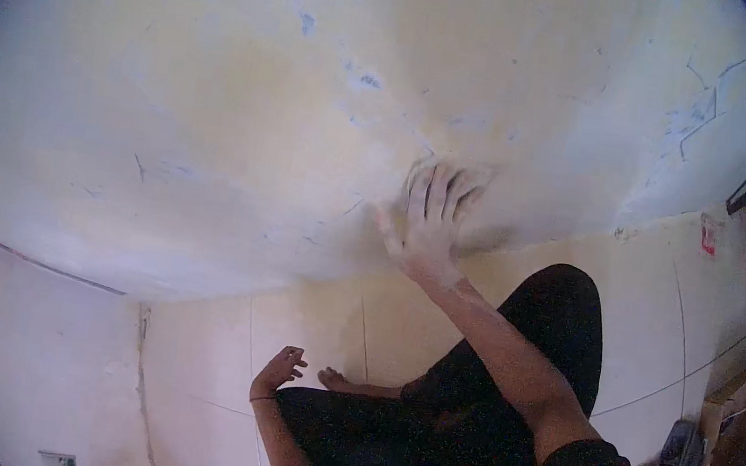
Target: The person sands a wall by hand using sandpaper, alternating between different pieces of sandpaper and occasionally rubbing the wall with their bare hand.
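Observation:
My right hand [437, 213] presses against the pale, patchy wall [246, 122], its fingers stretched upward, slightly apart and a little blurred. Whitish dust seems to coat the fingers and wrist. Whether anything thin lies under the palm is hidden. Around that hand the wall shows bluish scuffs, small chips and fine cracks. My left hand [281, 370] hangs loosely by my bent knee, with its fingers half curled and apart and nothing seen in them. A dark band circles the left wrist.
I sit on a light tiled floor [342, 323], legs folded in dark trousers [559, 324], one bare foot [333, 379] showing. A cardboard box [745, 414] and a dark plastic bag [681, 453] stand at right. A small red-and-white item [708, 235] lies near the wall.

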Available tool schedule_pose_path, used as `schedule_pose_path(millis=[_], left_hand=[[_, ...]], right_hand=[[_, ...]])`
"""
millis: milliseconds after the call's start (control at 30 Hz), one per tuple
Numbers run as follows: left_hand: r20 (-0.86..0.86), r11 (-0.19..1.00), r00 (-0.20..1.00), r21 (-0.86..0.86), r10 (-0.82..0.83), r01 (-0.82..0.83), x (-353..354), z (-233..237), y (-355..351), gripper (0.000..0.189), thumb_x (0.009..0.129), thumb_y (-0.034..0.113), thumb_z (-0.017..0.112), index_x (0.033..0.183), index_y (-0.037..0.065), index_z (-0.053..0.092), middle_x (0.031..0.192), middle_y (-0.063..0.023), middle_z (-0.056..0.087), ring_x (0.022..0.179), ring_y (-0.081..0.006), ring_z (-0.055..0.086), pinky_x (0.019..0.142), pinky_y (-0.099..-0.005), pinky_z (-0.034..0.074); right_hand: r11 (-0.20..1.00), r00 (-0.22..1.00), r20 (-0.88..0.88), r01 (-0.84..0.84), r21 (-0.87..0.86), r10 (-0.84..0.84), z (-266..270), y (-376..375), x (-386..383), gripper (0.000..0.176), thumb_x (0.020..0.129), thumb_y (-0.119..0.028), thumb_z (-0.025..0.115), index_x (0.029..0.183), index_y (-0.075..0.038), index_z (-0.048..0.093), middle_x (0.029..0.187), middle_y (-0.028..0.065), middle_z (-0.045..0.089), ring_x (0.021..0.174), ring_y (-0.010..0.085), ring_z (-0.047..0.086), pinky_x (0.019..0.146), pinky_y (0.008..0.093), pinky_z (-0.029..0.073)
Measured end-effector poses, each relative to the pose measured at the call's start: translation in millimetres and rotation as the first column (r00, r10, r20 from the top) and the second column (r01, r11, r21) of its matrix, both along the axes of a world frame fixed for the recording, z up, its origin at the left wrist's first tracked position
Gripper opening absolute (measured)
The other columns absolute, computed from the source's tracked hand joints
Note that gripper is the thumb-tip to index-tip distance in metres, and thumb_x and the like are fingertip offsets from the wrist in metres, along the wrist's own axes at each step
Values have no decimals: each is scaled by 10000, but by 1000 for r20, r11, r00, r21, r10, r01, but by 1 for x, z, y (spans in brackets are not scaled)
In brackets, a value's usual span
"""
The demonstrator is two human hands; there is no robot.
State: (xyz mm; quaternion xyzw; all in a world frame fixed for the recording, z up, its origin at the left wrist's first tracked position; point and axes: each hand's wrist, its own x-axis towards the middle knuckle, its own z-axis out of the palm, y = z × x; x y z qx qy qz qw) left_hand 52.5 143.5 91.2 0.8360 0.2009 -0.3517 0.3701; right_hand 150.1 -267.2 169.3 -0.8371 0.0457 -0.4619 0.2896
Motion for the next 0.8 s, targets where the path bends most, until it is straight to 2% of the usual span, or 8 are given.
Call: schedule_pose_path(millis=[100, 200, 300, 400, 500, 600, 700, 800], left_hand=[[143, 990, 990, -139, 2, 18, -13, 23, -25, 444, 955, 419, 447, 1257, 94, 455, 1033, -103, 649, 807, -198, 629, 699, -324, 496], [2, 998, 999, -15, 53, -53, -17, 8, -8, 421, 965, 397, 436, 1249, 89, 468, 1020, -98, 652, 783, -187, 621, 705, -311, 494], [-7, 999, 1000, 34, 1, -1, -2, 10, -10, 417, 965, 394, 438, 1242, 84, 476, 1021, -93, 648, 782, -176, 609, 708, -308, 489], [180, 983, 984, -184, 12, 21, -17, 33, -34, 425, 952, 401, 461, 1227, 78, 483, 1038, -94, 640, 788, -172, 603, 705, -320, 485], [2, 997, 997, -4, 75, -75, -19, 15, -9, 422, 952, 398, 462, 1219, 73, 488, 1035, -98, 642, 779, -177, 604, 698, -322, 486], [50, 1000, 999, -4, -22, 23, -5, 3, 2, 415, 953, 390, 457, 1217, 71, 484, 1029, -108, 641, 783, -191, 618, 682, -325, 492], [119, 995, 993, -102, -6, 19, -22, 22, -15, 414, 951, 387, 459, 1216, 70, 479, 1013, -106, 647, 783, -193, 626, 670, -317, 494], [8, 999, 999, -13, 46, -46, -18, 19, -12, 411, 961, 388, 442, 1218, 69, 478, 1015, -103, 647, 779, -186, 624, 665, -305, 494]], right_hand=[[999, 997, 73, 30, 31, -32, 52, -22, 1, 699, 852, -470, 530, 1345, 10, 407, 1445, 221, 296, 1309, 502, 245, 977, 768, 113], [961, 996, -78, 19, -276, -42, -18, -14, 8, 792, 837, -429, 560, 1364, 95, 285, 1430, 323, 218, 1313, 576, 126, 980, 759, 70], [995, 991, -108, -86, -57, 79, 0, 0, -3, 767, 847, -423, 550, 1368, 82, 300, 1432, 314, 228, 1314, 576, 125, 980, 760, 66], [997, 998, -49, -32, -73, 28, 39, -16, 0, 752, 863, -424, 533, 1366, 86, 304, 1436, 310, 230, 1314, 576, 123, 987, 754, 67], [971, 999, 16, 53, -232, -51, -37, -8, 12, 672, 868, -466, 523, 1335, 9, 427, 1435, 209, 325, 1288, 498, 277, 958, 773, 135], [998, 998, -57, -32, -45, 29, 2, -1, -2, 667, 871, -458, 518, 1338, 8, 421, 1436, 203, 326, 1282, 504, 279, 961, 772, 129], [997, 999, -53, 6, -74, -10, 36, -19, 1, 694, 873, -469, 511, 1353, 18, 393, 1443, 214, 305, 1302, 511, 238, 963, 773, 124], [973, 998, -38, 48, -228, -58, -17, -13, 8, 703, 878, -478, 501, 1360, 19, 379, 1454, 217, 286, 1306, 512, 230, 965, 772, 121]])
